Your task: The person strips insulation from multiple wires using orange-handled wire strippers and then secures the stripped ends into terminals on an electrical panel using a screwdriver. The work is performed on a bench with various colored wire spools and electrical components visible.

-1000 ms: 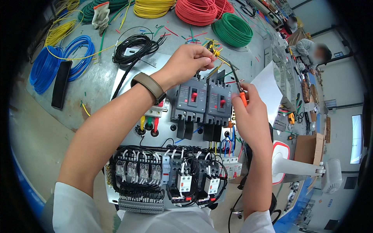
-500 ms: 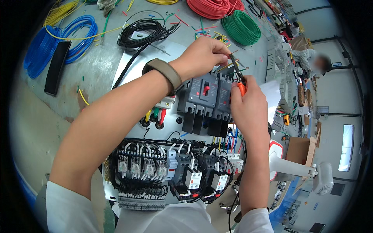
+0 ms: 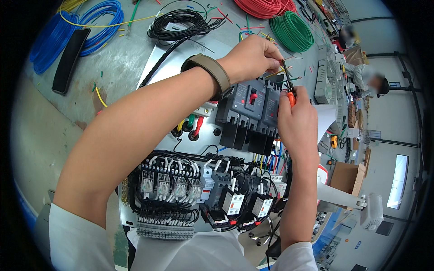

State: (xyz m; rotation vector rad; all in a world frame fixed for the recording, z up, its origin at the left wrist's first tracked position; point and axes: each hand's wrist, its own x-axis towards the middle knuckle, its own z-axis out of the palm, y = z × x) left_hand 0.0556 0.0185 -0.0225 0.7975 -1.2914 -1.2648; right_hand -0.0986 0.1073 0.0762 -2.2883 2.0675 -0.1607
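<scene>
My left hand [image 3: 253, 58], a banded wrist behind it, pinches a thin red wire [image 3: 282, 59] between thumb and fingers above the far end of the circuit breakers. My right hand [image 3: 299, 119] is closed round the orange handles of a pair of pliers [image 3: 291, 97]. Their dark, slim jaws point away from me and meet the wire at my left fingertips; whether they are clamped on it is too small to tell. Below my hands stand two dark grey circuit breakers, one with a red toggle [image 3: 253, 96], on a light metal mounting plate [image 3: 156, 58]. Several loose wire ends show beside the jaws.
Nearer me, the plate carries clear relays [image 3: 163, 183], contactors [image 3: 233, 203] and a grey terminal strip [image 3: 165, 231]. Coils of black wire [image 3: 183, 25], blue wire [image 3: 49, 43] and green wire [image 3: 294, 31] lie beyond, with wire scraps and a black phone-like slab [image 3: 70, 61].
The whole scene has shifted right in the picture. The pliers stand slightly more upright, their jaws still at the wire by my left fingertips. Both hands keep their holds.
</scene>
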